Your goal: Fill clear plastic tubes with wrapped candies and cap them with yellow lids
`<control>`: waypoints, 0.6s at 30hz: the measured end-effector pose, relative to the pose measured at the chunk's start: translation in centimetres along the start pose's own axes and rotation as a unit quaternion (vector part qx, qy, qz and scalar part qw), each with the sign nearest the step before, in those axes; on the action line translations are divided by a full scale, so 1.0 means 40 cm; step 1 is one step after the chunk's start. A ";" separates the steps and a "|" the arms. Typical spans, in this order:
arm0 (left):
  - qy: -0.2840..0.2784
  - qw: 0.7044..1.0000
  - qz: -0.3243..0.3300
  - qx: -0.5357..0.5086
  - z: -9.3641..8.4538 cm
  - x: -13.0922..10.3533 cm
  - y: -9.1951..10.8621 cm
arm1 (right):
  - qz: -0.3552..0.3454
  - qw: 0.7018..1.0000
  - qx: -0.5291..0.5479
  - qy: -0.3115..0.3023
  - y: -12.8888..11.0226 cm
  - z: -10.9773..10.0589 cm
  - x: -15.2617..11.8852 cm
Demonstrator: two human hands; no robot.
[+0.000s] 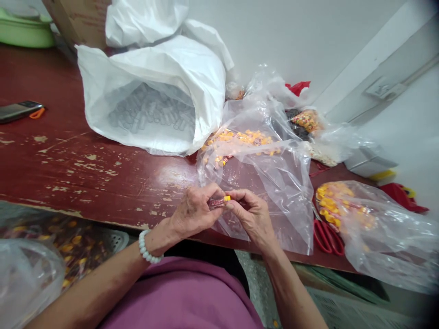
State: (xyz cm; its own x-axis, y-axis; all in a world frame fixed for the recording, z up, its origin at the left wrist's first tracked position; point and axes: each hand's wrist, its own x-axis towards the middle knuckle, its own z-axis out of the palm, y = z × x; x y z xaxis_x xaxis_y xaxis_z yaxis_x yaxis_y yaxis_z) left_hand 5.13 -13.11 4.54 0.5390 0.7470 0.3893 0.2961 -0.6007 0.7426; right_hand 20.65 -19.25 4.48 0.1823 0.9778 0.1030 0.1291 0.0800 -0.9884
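Note:
My left hand (197, 208) is closed around a small clear tube (216, 202) with reddish-brown stuff inside, held sideways over the table's front edge. At the tube's right end sits a yellow cap (227, 198), pinched between the thumb and fingertips of my right hand (252, 212). Just beyond my hands, a clear plastic bag (281, 183) lies open, with many yellow-capped pieces (247, 137) at its far side. Behind my left hand, an open white sack (209, 87) holds many clear empty-looking tubes (154, 112).
Red-handled scissors (328, 237) lie at the right by another bag of yellow pieces (334, 203). A phone (20, 111) rests on the worn red table (68, 169). Below left stands a basket (118, 240) of yellow-capped tubes. A green basin (27, 32) sits far left.

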 end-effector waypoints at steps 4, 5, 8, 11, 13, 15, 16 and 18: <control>-0.034 0.987 -0.087 -0.134 0.001 -0.009 -0.016 | 0.021 0.998 0.063 0.020 -0.001 -0.020 0.020; -0.037 0.982 -0.099 -0.159 0.003 -0.011 -0.019 | 0.014 0.998 0.059 0.034 -0.001 -0.019 0.027; -0.070 0.965 -0.123 -0.219 0.012 -0.016 -0.019 | -0.040 0.996 -0.018 0.080 0.003 0.013 0.042; -0.091 0.970 -0.125 -0.189 0.023 -0.016 -0.010 | -0.139 0.978 -0.107 0.116 0.022 0.064 0.052; -0.084 0.977 -0.122 -0.153 0.028 -0.017 -0.007 | -0.174 0.967 -0.146 0.118 0.041 0.079 0.066; -0.082 0.972 -0.129 -0.180 0.028 -0.022 -0.013 | -0.159 0.966 -0.168 0.113 0.063 0.065 0.093; -0.077 0.963 -0.144 -0.216 0.025 -0.027 -0.020 | -0.141 0.964 -0.192 0.117 0.075 0.047 0.113; -0.058 0.926 -0.202 -0.314 0.015 -0.036 -0.039 | -0.103 0.947 -0.271 0.137 0.098 0.002 0.163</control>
State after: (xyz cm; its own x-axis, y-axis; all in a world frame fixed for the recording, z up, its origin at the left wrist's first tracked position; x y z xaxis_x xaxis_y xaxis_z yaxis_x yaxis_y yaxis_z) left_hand 4.37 -13.42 2.48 0.5763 0.8169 -0.0234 -0.0055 0.0325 0.9995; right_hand 22.25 -12.55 1.26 0.3351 0.8599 0.3850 0.6566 0.0799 -0.7500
